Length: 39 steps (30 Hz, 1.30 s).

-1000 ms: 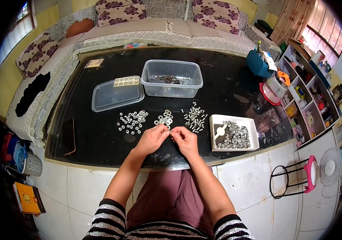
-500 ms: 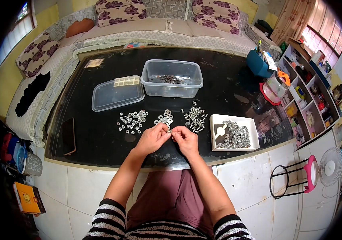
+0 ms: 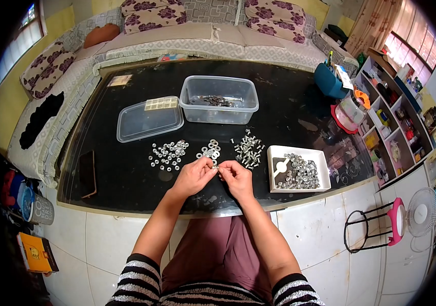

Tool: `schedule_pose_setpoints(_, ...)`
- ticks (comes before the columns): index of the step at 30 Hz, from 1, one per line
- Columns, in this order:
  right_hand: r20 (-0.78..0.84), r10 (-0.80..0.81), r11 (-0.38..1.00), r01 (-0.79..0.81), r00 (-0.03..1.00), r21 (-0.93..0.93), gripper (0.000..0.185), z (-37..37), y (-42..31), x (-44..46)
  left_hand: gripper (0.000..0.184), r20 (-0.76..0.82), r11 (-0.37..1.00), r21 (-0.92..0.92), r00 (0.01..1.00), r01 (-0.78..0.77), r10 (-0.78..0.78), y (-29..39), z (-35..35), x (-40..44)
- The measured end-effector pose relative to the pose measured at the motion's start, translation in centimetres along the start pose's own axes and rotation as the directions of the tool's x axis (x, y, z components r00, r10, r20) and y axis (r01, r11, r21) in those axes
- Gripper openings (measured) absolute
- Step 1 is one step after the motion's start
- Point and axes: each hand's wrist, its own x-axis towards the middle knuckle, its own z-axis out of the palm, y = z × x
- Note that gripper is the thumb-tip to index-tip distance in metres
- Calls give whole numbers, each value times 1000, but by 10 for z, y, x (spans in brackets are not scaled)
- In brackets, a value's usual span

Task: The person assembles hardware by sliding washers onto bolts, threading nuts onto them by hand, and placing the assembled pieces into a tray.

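Note:
Fingertips of my left hand (image 3: 195,176) and my right hand (image 3: 236,178) meet in a pinch over the table's near part. Between them is a small metal piece, too small to name with certainty. Just beyond my left fingers lies a pile of washers (image 3: 211,150). Nuts (image 3: 169,154) are spread to its left, and short bolts (image 3: 249,150) are heaped to its right. A white box (image 3: 325,171) on the right holds many metal fasteners (image 3: 302,173) and a pale round-ended piece (image 3: 281,167).
Behind the piles stand a clear plastic container (image 3: 220,115) with metal parts inside and its flat lid (image 3: 149,125). A phone (image 3: 88,174) lies at the left on the black table (image 3: 126,191). At the far right are a teal holder (image 3: 329,81) and a jar (image 3: 352,111).
Both hands stay in nearly the same place, with slight finger movement around the small metal piece. The piles and boxes have not visibly moved.

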Motion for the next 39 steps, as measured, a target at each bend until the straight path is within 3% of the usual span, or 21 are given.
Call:
schedule_pose_setpoints(10,-35,38,997,-36,999,61,6,1,2,1,13,-83,991,-136,997,-10,-2,6,-3,1)
schedule_pose_setpoints(13,-35,39,996,-36,999,84,6,1,5,1,14,-131,948,-287,975,134,-177,2,-6,-1)
schedule_pose_setpoints(16,-26,49,996,-47,998,82,6,0,4,1,15,-195,944,-265,948,197,-252,-3,-17,-2)
schedule_pose_setpoints(26,-12,51,993,-49,999,110,6,-1,5,2,14,-382,881,165,853,443,-357,-19,-96,-26)
schedule_pose_setpoints(32,-22,66,993,-63,998,103,6,0,3,2,14,-352,830,218,835,513,-424,-36,-112,-15)
schedule_pose_setpoints(34,-15,57,991,-54,998,122,6,-1,3,2,16,-323,757,324,819,567,-475,-38,-114,-12)
schedule_pose_setpoints(39,-18,59,991,-57,998,125,6,0,6,2,18,-308,734,330,802,594,-512,-46,-117,-10)
